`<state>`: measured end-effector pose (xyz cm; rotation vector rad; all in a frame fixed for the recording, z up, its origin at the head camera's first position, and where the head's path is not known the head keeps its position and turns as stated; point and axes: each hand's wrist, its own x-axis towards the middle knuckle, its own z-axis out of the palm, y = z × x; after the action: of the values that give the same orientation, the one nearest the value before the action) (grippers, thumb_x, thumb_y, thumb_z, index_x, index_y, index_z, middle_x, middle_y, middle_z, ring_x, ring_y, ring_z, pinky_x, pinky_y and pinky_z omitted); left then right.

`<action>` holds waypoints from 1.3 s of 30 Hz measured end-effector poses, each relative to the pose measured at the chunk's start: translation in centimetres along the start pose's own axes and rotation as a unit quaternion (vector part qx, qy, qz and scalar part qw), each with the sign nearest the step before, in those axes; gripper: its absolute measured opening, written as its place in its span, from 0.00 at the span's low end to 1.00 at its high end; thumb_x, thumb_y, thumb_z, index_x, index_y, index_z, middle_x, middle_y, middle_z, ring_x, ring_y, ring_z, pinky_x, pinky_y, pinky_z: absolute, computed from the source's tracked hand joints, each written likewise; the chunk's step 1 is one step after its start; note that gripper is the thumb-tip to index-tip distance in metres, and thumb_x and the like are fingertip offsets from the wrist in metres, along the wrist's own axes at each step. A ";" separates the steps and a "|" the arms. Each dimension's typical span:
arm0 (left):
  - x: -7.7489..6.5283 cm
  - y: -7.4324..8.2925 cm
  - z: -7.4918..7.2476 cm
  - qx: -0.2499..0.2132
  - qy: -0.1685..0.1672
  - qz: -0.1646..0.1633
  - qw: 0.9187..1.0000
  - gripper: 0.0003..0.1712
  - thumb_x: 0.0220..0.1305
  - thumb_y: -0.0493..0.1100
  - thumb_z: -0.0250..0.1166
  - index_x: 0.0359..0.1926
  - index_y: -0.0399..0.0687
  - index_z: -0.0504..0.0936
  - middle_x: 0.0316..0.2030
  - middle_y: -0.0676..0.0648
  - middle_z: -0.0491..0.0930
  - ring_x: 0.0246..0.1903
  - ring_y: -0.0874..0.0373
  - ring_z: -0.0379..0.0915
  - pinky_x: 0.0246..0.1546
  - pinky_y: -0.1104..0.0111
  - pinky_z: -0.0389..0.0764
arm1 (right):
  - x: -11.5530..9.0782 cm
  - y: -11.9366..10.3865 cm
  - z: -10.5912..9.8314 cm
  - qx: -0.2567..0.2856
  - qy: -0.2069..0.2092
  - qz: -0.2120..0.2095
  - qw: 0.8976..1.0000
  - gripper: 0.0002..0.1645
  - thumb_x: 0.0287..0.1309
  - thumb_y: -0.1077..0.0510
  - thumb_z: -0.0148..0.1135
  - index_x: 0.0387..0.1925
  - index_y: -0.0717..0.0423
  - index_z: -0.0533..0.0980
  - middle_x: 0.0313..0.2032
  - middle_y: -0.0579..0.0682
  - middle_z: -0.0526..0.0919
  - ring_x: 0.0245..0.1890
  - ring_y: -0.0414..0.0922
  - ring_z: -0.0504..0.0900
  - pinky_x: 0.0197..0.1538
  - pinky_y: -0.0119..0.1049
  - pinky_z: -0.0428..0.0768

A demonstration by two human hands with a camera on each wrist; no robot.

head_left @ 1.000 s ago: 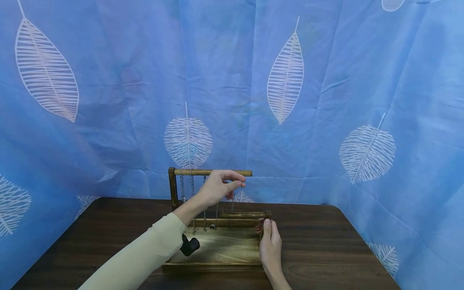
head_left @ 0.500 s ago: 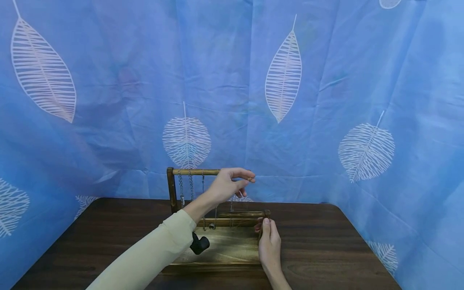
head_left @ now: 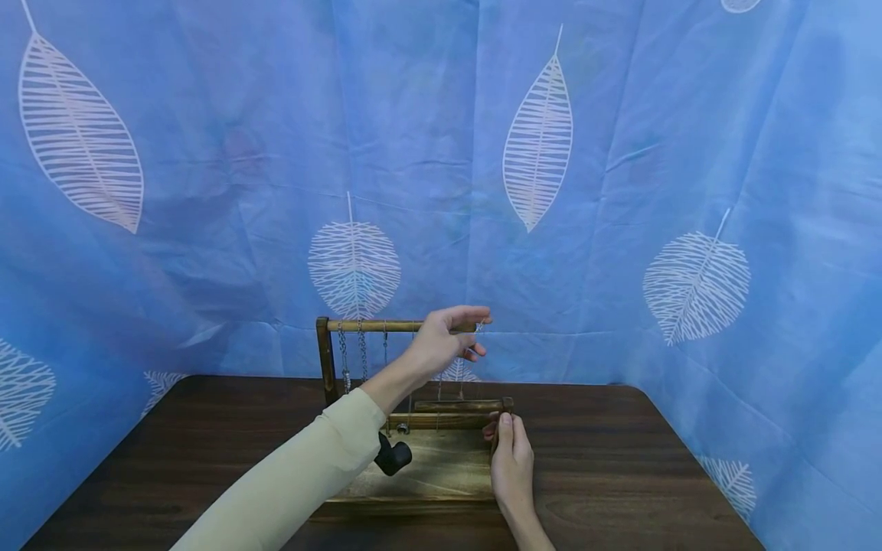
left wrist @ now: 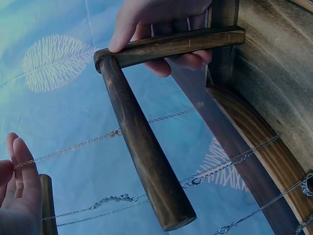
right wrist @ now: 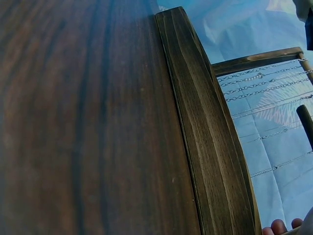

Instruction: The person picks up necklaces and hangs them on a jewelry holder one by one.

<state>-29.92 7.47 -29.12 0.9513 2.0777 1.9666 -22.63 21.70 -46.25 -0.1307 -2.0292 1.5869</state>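
My left hand point(head_left: 444, 337) is at the free right end of the upper bar point(head_left: 393, 326) of a wooden jewellery stand. In the left wrist view, its thumb and fingers pinch the end of a thin silver chain necklace point(left wrist: 73, 147), which stretches past behind the short dark peg point(left wrist: 142, 147). Several other silver chains point(head_left: 362, 352) hang from the upper bar. My right hand point(head_left: 513, 463) grips the stand's right-side wooden arm point(left wrist: 181, 45), thumb on one face and fingers behind it. Only fingertips point(right wrist: 279, 226) of the right hand show in the right wrist view.
The stand's shallow wooden base point(head_left: 441, 467) sits on a dark wood table point(head_left: 606, 459). A ring point(left wrist: 308, 186) hangs on one chain. A black wrist camera point(head_left: 394, 455) is on the left sleeve. Behind hangs a blue leaf-print cloth point(head_left: 427, 153).
My left hand has moved right along the upper bar to its free end, and a chain now shows at its fingertips. My right hand stays on the stand's side arm.
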 end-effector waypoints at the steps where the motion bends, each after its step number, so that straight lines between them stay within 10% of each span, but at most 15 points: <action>1: 0.1 0.0 0.0 -0.005 0.002 -0.001 1.000 0.27 0.73 0.26 0.54 0.69 0.46 0.74 0.62 0.43 0.76 0.37 0.52 0.83 0.40 0.61 0.85 | 0.0 0.0 0.0 -0.001 0.001 0.000 1.000 0.28 0.81 0.44 0.36 0.51 0.61 0.76 0.36 0.54 0.81 0.40 0.53 0.78 0.39 0.36 0.74; 25: -1.1 0.3 -0.3 -0.022 0.027 -0.031 0.999 0.32 0.75 0.28 0.53 0.76 0.48 0.63 0.71 0.45 0.65 0.44 0.47 0.83 0.47 0.59 0.84 | 0.1 0.2 0.1 0.004 0.003 -0.010 1.000 0.27 0.81 0.44 0.37 0.48 0.59 0.76 0.36 0.56 0.81 0.39 0.54 0.79 0.38 0.37 0.74; 39: -4.1 -0.4 0.2 0.067 0.012 -0.047 0.997 0.24 0.75 0.41 0.59 0.69 0.55 0.73 0.63 0.50 0.73 0.57 0.52 0.77 0.44 0.58 0.80 | 0.1 0.3 0.0 0.007 -0.002 -0.001 1.000 0.30 0.81 0.43 0.36 0.50 0.62 0.76 0.37 0.56 0.81 0.41 0.56 0.79 0.39 0.36 0.75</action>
<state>-26.76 5.57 -30.87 0.8394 2.2493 1.8225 -22.76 21.77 -46.48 -0.1193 -2.0195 1.6008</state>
